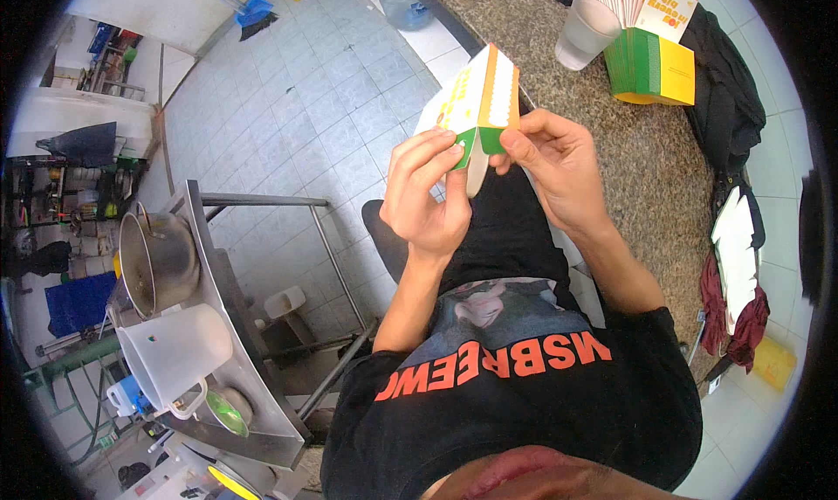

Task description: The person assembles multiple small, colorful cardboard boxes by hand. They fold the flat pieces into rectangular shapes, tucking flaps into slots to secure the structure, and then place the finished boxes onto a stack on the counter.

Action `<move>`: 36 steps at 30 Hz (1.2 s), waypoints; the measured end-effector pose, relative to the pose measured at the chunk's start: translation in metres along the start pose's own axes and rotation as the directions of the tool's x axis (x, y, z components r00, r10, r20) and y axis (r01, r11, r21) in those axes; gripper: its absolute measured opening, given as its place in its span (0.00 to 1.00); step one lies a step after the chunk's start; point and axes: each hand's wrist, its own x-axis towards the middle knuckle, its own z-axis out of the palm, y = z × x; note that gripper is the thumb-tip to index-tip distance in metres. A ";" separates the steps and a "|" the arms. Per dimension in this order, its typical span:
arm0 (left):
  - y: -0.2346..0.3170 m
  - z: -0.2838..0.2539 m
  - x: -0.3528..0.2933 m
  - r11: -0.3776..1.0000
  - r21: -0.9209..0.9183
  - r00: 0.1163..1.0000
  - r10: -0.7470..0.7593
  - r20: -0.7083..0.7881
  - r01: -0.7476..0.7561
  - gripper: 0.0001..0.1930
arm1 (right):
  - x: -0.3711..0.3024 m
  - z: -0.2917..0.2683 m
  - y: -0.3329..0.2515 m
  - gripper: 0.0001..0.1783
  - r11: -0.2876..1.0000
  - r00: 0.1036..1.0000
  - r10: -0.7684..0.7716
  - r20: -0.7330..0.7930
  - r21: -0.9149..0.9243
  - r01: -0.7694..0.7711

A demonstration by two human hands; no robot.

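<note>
Holding the part-folded carton (461,98) ahead, near the table (646,194), long axis apparently running forward, by green near-end flaps (493,142) pinched between left grip (423,190) and right grip (559,172), both equally close.

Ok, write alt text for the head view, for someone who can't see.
A person's left hand and right hand hold a white, green and orange carton. To the right, a speckled counter bears a translucent cup and stacked cartons.

The white, orange and green box (476,85) reads from here as smooth paperboard; I see a speckled, stone-like brown counter (650,172), a round, dully shiny metal pot (176,260), a translucent plastic pitcher (185,343).
</note>
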 end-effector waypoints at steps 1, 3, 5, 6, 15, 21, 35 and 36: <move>0.002 0.002 0.000 0.998 -0.046 0.999 -0.044 -0.001 0.044 0.07 | 0.000 -0.002 0.002 0.07 0.996 0.998 -0.058 -0.014 -0.063 0.057; 0.006 0.007 -0.002 0.973 -0.164 0.986 -0.165 -0.021 0.159 0.07 | -0.002 0.008 0.004 0.06 0.959 0.972 -0.220 -0.076 -0.199 0.202; 0.012 0.011 -0.003 0.943 -0.230 0.968 -0.249 -0.014 0.239 0.07 | -0.005 0.010 0.004 0.06 0.875 0.932 -0.360 -0.043 -0.361 0.322; 0.019 0.012 -0.002 0.935 -0.233 0.962 -0.274 -0.004 0.266 0.06 | -0.007 0.007 0.004 0.06 0.815 0.913 -0.408 0.019 -0.444 0.373; 0.025 0.005 0.003 0.905 -0.258 0.941 -0.323 0.098 0.338 0.06 | -0.003 -0.001 0.000 0.08 0.711 0.878 -0.464 0.119 -0.541 0.449; 0.029 0.001 0.006 0.957 -0.133 0.965 -0.249 0.080 0.257 0.07 | -0.004 -0.003 0.000 0.08 0.681 0.881 -0.454 0.137 -0.585 0.441; 0.029 -0.002 0.008 0.970 -0.066 0.970 -0.229 0.087 0.235 0.09 | -0.002 -0.011 0.002 0.09 0.615 0.873 -0.435 0.220 -0.637 0.466; 0.028 -0.004 0.009 0.971 -0.072 0.970 -0.218 0.107 0.226 0.09 | -0.001 -0.011 0.003 0.08 0.661 0.875 -0.435 0.214 -0.585 0.471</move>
